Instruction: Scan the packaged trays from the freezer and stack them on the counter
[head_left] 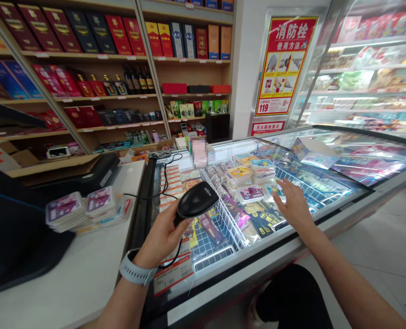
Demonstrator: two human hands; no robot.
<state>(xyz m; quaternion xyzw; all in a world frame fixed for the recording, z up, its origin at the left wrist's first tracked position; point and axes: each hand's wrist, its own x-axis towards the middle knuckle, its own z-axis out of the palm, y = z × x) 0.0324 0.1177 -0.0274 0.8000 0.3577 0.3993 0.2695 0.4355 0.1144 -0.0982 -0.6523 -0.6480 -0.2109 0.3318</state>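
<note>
My left hand [166,237], with a pale watch strap at the wrist, is wrapped round the handle of a black barcode scanner [197,199]. The scanner's head points away to the right, above the glass freezer top [219,269]. My right hand [293,201] is open with fingers apart, at the right side of several flat clear packs. Among these packs are a purple-labelled pack [250,194], a yellow-labelled pack [239,173] and a blue-labelled pack [261,165]. Whether my right fingertips touch the nearest pack I cannot tell.
Stacks of similar packs [65,210] lie on the white counter [96,269] at left, beside a dark monitor [14,214]. The scanner's cable [165,176] crosses the glass. A carton [314,153] stands farther right on the freezer. Shelves of boxed goods [117,34] line the back.
</note>
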